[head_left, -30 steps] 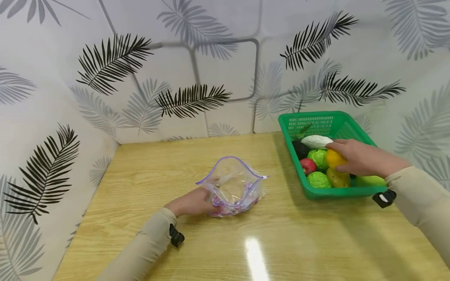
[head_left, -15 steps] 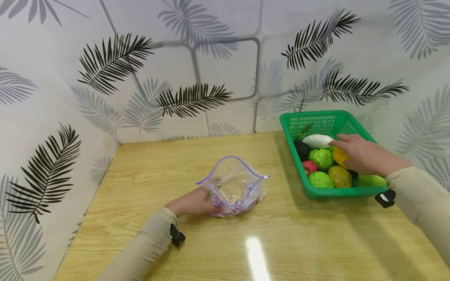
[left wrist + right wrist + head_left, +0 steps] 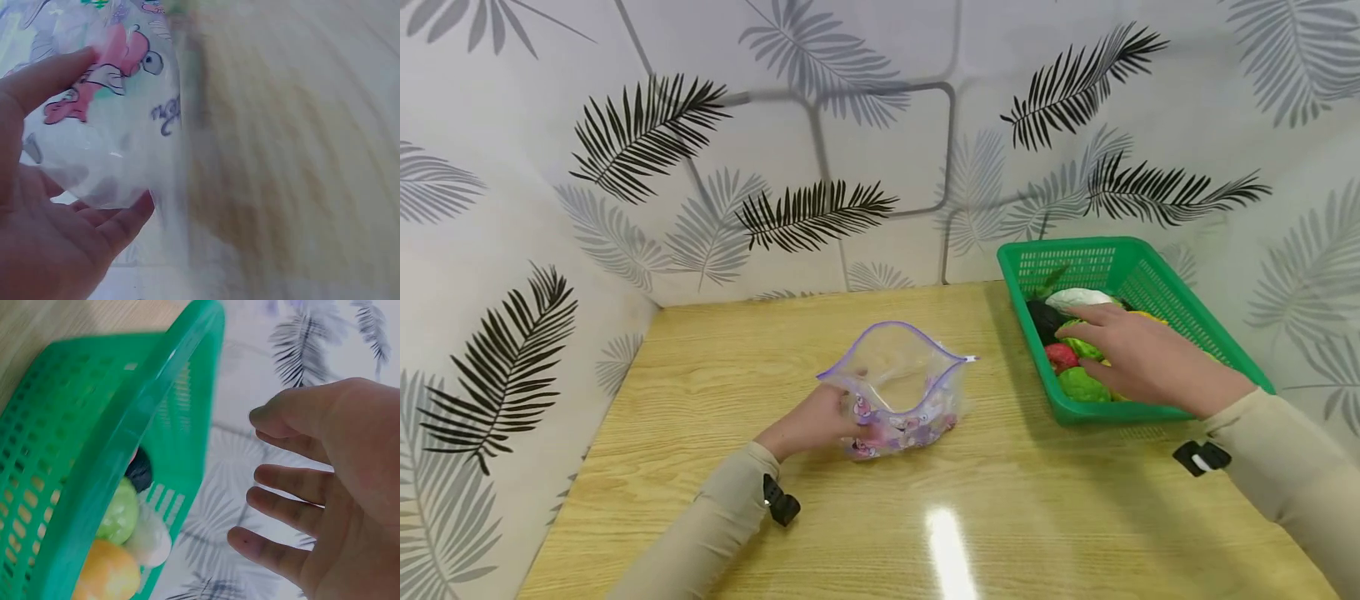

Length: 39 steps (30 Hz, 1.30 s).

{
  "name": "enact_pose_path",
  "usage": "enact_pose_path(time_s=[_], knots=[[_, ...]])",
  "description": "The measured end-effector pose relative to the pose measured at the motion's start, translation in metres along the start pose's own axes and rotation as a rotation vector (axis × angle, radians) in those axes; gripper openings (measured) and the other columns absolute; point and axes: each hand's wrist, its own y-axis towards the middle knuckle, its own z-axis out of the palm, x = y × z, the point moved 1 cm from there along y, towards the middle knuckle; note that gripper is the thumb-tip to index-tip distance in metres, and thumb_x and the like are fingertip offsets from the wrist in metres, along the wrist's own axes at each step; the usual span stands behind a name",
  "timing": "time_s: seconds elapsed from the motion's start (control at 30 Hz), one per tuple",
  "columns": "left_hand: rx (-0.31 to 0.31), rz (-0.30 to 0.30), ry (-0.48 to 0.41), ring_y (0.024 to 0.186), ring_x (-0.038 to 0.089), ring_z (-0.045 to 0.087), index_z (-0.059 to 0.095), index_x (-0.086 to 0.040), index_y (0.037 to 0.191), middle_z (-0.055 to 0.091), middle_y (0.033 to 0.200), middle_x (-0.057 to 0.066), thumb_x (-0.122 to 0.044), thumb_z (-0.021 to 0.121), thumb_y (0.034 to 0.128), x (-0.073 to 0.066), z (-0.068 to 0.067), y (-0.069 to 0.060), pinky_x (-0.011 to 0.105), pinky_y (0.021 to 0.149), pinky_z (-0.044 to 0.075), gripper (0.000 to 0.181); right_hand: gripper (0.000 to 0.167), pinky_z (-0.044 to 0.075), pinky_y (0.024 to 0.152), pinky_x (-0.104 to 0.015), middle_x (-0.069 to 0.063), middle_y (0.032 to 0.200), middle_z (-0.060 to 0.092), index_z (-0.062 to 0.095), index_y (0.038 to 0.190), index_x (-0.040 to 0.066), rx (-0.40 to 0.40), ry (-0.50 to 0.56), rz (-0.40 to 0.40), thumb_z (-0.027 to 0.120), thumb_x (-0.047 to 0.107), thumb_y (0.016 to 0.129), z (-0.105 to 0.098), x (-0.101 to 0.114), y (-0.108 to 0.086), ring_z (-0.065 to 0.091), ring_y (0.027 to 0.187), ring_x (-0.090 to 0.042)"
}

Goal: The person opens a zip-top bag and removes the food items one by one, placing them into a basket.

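My left hand [image 3: 814, 423] grips the left side of a clear zip bag [image 3: 917, 429] with purple edging and a pink cartoon print. The bag stands with its mouth open on the table. In the left wrist view, the thumb lies over the printed face and the fingers curl behind. My right hand [image 3: 1157, 354] hovers with spread fingers above the green basket [image 3: 1093, 413], nothing in it. Inside the basket lie a red fruit [image 3: 1062, 357], a leafy green ball [image 3: 1084, 385], a white vegetable [image 3: 1078, 297] and a dark item [image 3: 1045, 318]; the hand hides others.
A light wooden table [image 3: 730, 350] carries the bag and basket. Leaf-patterned walls [image 3: 880, 150] stand behind and at both sides. In the right wrist view, an orange-yellow fruit [image 3: 109, 572] shows past the basket's rim.
My right hand has come off the orange-yellow fruit and shifted left and forward over the basket. The bag's mouth has risen slightly in my left hand's grip.
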Motion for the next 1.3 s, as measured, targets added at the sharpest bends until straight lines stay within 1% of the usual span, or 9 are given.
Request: enact_pose_path(time_s=[0.2,0.3,0.43,0.57,0.7,0.97,1.1,1.2,1.3], knots=[[-0.104,-0.092,-0.194,0.141,0.035,0.043,0.026,-0.016,0.158,0.044,0.153,0.016,-0.045,0.083,0.0809,-0.005,-0.012,0.006,0.055,0.114,0.038,0.101,0.030,0.058,0.076,-0.050,-0.017,0.135,0.062,0.073,0.116,0.010,-0.146,-0.051,-0.051,0.074,0.022,0.089,0.000,0.016,0.003,0.061,0.120,-0.036],[-0.126,-0.130,-0.265,0.135,0.033,0.051,0.019,-0.016,0.159,0.050,0.147,0.018,-0.052,0.074,0.0880,-0.007,-0.018,0.012,0.054,0.111,0.041,0.097,0.028,0.058,0.072,-0.048,-0.016,0.133,0.064,0.074,0.115,0.012,-0.154,-0.055,-0.040,0.073,0.023,0.090,0.000,0.020,0.003,0.061,0.120,-0.034],[-0.144,-0.201,-0.319,0.121,0.035,0.061,0.020,-0.013,0.158,0.049,0.148,0.019,-0.061,0.056,0.0965,-0.010,-0.026,0.019,0.054,0.107,0.044,0.086,0.026,0.058,0.071,-0.046,-0.015,0.134,0.063,0.074,0.117,0.012,-0.117,-0.044,-0.006,0.069,0.021,0.092,0.003,0.023,0.004,0.060,0.122,-0.034],[-0.141,-0.258,-0.375,0.128,0.037,0.054,0.020,-0.007,0.159,0.032,0.159,0.019,-0.064,0.045,0.0994,-0.010,-0.033,0.028,0.053,0.107,0.046,0.086,0.025,0.058,0.076,-0.047,-0.016,0.135,0.063,0.073,0.116,0.011,-0.106,-0.027,0.000,0.067,0.017,0.093,0.006,0.026,0.005,0.058,0.124,-0.035],[-0.161,-0.300,-0.419,0.129,0.037,0.052,0.033,-0.006,0.153,0.037,0.153,0.018,-0.064,0.039,0.1013,-0.007,-0.039,0.037,0.049,0.100,0.052,0.078,0.024,0.057,0.080,-0.048,-0.015,0.135,0.063,0.073,0.116,0.011,-0.105,-0.012,-0.007,0.068,0.016,0.092,0.009,0.030,0.005,0.057,0.125,-0.036],[-0.372,-0.402,-0.272,0.106,0.029,0.062,0.052,-0.003,0.138,0.061,0.127,0.015,-0.081,0.033,0.0924,0.007,-0.055,0.043,0.042,0.084,0.058,0.093,0.016,0.058,0.073,-0.045,-0.014,0.133,0.064,0.074,0.105,0.016,-0.116,0.001,-0.034,0.074,0.017,0.089,0.014,0.034,0.008,0.060,0.121,-0.034],[-0.417,-0.441,-0.036,0.093,0.031,0.065,0.062,-0.004,0.122,0.066,0.108,0.016,-0.081,0.022,0.0943,0.014,-0.066,0.038,0.047,0.087,0.053,0.091,0.016,0.058,0.070,-0.043,-0.014,0.131,0.066,0.074,0.105,0.016,-0.135,0.002,-0.066,0.074,0.018,0.089,0.017,0.037,0.011,0.063,0.116,-0.034],[-0.429,-0.458,0.140,0.104,0.037,0.066,0.065,-0.005,0.122,0.069,0.113,0.019,-0.078,0.015,0.0961,0.016,-0.073,0.035,0.051,0.095,0.049,0.093,0.019,0.058,0.071,-0.044,-0.015,0.130,0.066,0.073,0.107,0.014,-0.148,0.006,-0.079,0.074,0.017,0.088,0.019,0.038,0.012,0.063,0.115,-0.034],[-0.439,-0.460,0.218,0.116,0.039,0.062,0.064,-0.005,0.129,0.067,0.126,0.018,-0.078,0.014,0.0965,0.017,-0.076,0.033,0.053,0.099,0.047,0.094,0.023,0.058,0.072,-0.044,-0.015,0.131,0.066,0.074,0.110,0.012,-0.165,0.006,-0.083,0.073,0.015,0.087,0.018,0.038,0.013,0.064,0.113,-0.034]])
